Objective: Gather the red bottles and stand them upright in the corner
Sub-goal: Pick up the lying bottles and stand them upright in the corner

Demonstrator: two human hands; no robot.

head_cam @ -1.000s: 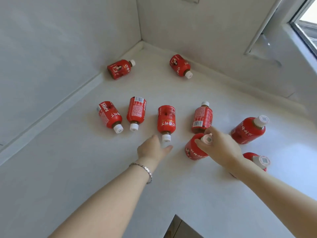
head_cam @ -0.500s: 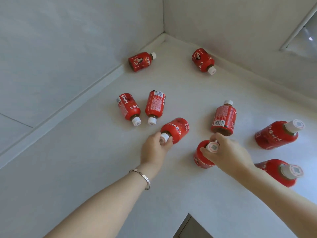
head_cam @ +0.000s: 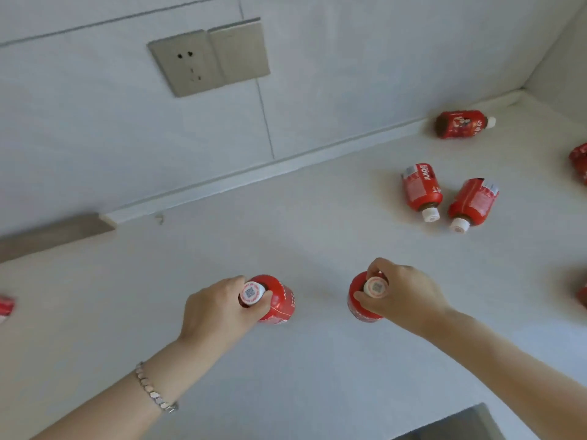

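Observation:
My left hand (head_cam: 219, 309) grips a red bottle (head_cam: 279, 300) by its white cap, holding it upright over the white counter. My right hand (head_cam: 403, 293) grips a second red bottle (head_cam: 357, 304) the same way, about a hand's width to the right. Two more red bottles (head_cam: 421, 188) (head_cam: 475, 201) lie on their sides at the right, caps toward me. Another red bottle (head_cam: 460, 123) lies against the wall strip near the corner (head_cam: 524, 90) at the far right. Parts of other red bottles show at the right edge (head_cam: 579, 161) and at the left edge (head_cam: 4, 308).
A wall socket and switch plate (head_cam: 208, 58) sit on the tiled wall above the white counter (head_cam: 286, 376). A raised wall strip (head_cam: 254, 176) runs along the counter's back. A dark gap (head_cam: 454, 423) opens at the counter's near edge, bottom right.
My left hand has taken hold of the bottle's cap and raised it upright. Both hands and their bottles have moved left, away from the lying bottles; the view has swung left too.

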